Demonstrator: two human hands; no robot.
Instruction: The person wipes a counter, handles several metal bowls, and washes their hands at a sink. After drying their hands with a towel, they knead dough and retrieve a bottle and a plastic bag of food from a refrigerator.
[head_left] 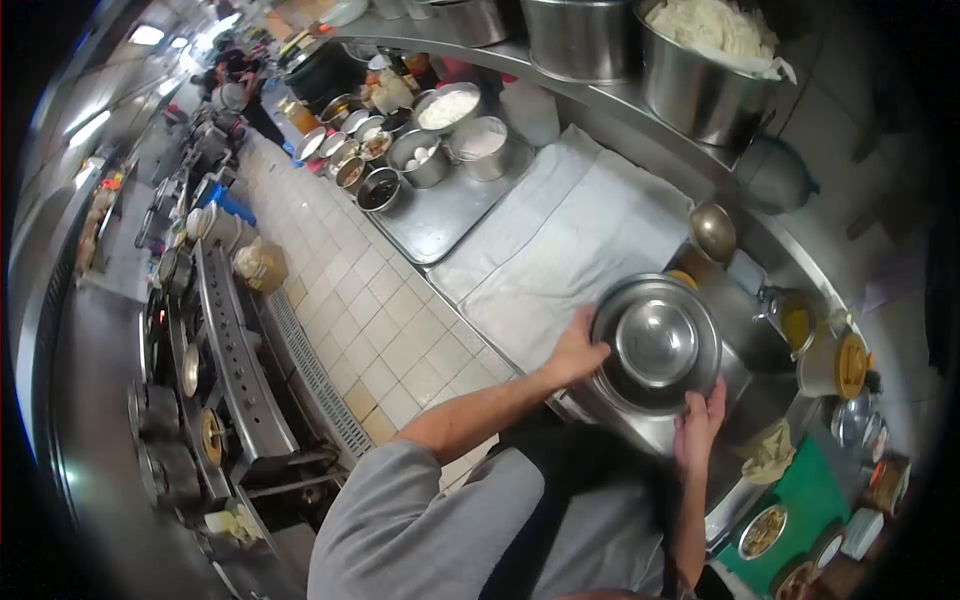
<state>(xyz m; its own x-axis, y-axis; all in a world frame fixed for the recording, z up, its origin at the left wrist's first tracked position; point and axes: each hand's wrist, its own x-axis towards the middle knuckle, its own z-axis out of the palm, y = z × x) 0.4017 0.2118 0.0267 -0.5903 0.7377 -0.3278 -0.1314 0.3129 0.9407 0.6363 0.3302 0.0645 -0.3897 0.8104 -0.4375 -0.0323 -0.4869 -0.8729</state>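
Note:
My left hand [580, 350] grips the left rim of a large stainless steel mixing bowl [612, 385], thumb on top. At its lower right edge, my right hand [699, 424] holds the same bowl, the fingers partly hidden. A smaller shiny metal bowl [656, 343] sits inside the large one. The bowls are over the edge of the steel sink [745, 335], beside a white cloth [570, 240] spread on the counter. Behind the bowl's upper rim, a bit of something yellow shows.
A metal tray [440, 235] with several ingredient pots stands beyond the cloth. Large steel pots [700, 95] line the shelf above. A green cutting board [800, 515] with a bowl of food [763, 531] lies at lower right. Stoves [235, 350] run along the left, across a tiled floor [370, 290].

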